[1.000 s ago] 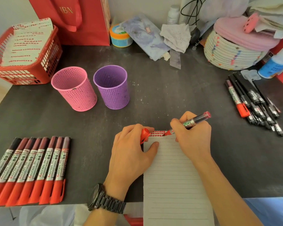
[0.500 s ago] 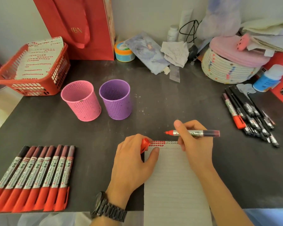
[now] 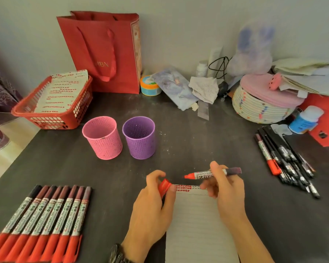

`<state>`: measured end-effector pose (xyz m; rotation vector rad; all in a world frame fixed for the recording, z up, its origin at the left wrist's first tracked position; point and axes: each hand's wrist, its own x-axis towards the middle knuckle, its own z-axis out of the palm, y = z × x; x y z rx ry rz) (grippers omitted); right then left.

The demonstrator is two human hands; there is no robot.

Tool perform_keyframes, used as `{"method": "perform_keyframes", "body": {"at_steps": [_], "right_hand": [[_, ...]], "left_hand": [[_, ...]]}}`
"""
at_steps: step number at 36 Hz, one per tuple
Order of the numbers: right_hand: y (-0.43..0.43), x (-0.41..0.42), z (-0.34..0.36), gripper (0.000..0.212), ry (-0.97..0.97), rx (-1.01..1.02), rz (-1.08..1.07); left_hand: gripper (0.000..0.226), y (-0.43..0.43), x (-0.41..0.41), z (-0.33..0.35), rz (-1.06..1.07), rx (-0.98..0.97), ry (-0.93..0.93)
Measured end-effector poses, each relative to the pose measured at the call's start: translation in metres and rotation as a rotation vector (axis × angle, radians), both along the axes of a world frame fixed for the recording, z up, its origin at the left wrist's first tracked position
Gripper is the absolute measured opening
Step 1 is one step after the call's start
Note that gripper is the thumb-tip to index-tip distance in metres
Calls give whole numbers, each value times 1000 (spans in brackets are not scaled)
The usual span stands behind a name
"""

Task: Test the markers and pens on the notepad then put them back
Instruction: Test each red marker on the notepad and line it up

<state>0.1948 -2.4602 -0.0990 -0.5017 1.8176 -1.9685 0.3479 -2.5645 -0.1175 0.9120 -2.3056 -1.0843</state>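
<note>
A lined notepad lies at the front of the dark table, with rows of red marks along its top edge. My right hand holds an uncapped red marker level above the pad's top, tip pointing left. My left hand rests on the pad's left edge and pinches the marker's red cap. The cap's open end faces the tip, a short gap apart. Several capped red markers lie in a row at the front left. A pile of dark pens and one red marker lies at the right.
A pink mesh cup and a purple mesh cup stand side by side behind the pad. A red basket with marked sheets sits at back left, a red paper bag behind it. A woven basket and clutter fill the back right.
My right hand lifted the marker off the pad and turned it level, tip to the left. My left hand raised the cap toward the tip. The view tilted up.
</note>
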Motion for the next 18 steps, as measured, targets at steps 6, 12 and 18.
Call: {"method": "perform_keyframes", "body": {"at_steps": [6, 12, 18], "right_hand": [[-2, 2, 0, 47, 44, 111, -98], [-2, 2, 0, 52, 35, 121, -120], [0, 3, -1, 49, 53, 108, -88]], "left_hand": [[30, -2, -1, -1, -28, -19, -29], [32, -4, -2, -4, -46, -94, -56], [37, -4, -2, -2, -79, -155, -57]]}}
